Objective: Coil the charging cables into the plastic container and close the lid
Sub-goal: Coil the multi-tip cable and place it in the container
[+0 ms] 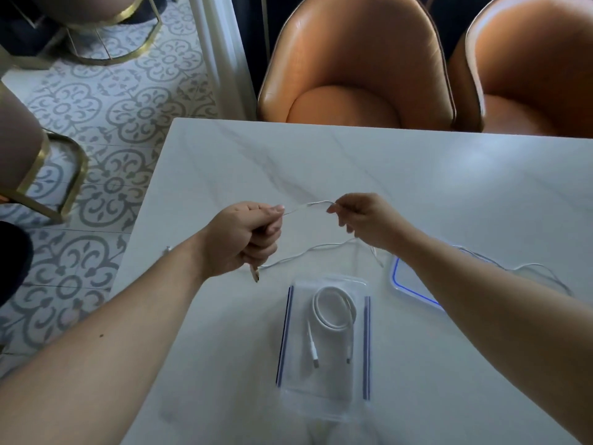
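Note:
A clear plastic container [324, 399] with blue side strips sits open on the white marble table, near me. Inside it lies a thick white cable [333, 308], coiled, both plugs pointing toward me. Above the table my left hand [244, 239] is fisted around a thin white cable [308, 205]; its plug end hangs out below the fist. My right hand [365, 220] pinches the same cable a short way to the right. The rest of this cable trails over the table under my right arm. The lid [414, 290], clear with a blue rim, lies right of the container, partly hidden by my right forearm.
Two orange leather chairs [356, 75] stand at the table's far edge. The table's left edge [141, 229] drops to a patterned tile floor. Gold-framed stools [48, 175] stand at the left.

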